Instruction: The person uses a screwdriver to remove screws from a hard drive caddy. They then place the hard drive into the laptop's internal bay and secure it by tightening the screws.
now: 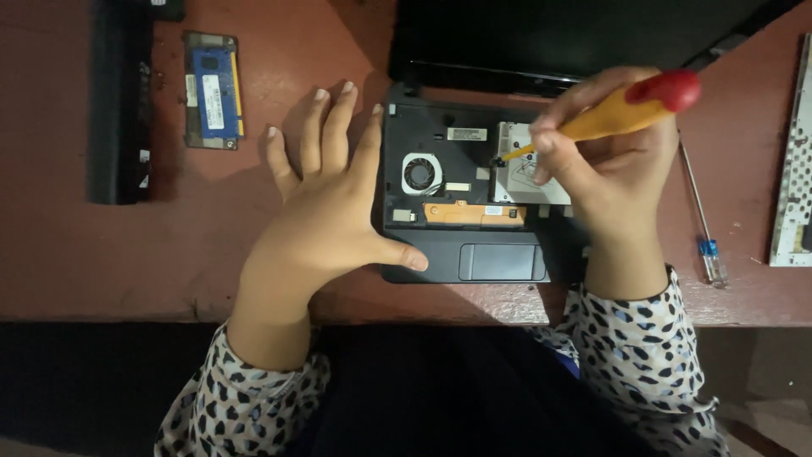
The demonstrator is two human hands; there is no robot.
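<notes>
Laptop base (474, 245) sits at the table's front edge (127, 315), bare tabletop left. Left hand (326, 199), fingers spread flat, steadies its left side, holding nothing. Right hand (600, 161) grips the yellow screwdriver (613, 114), long axis slanting, tip down-left into the internals, red cap up-right.

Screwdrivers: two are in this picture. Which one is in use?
The yellow-shafted screwdriver with the red cap, gripped in the right hand with its tip on the opened laptop. The thin blue-handled screwdriver lies untouched on the table.

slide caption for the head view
Right hand drives a yellow screwdriver into an opened laptop; left hand steadies it.
</notes>
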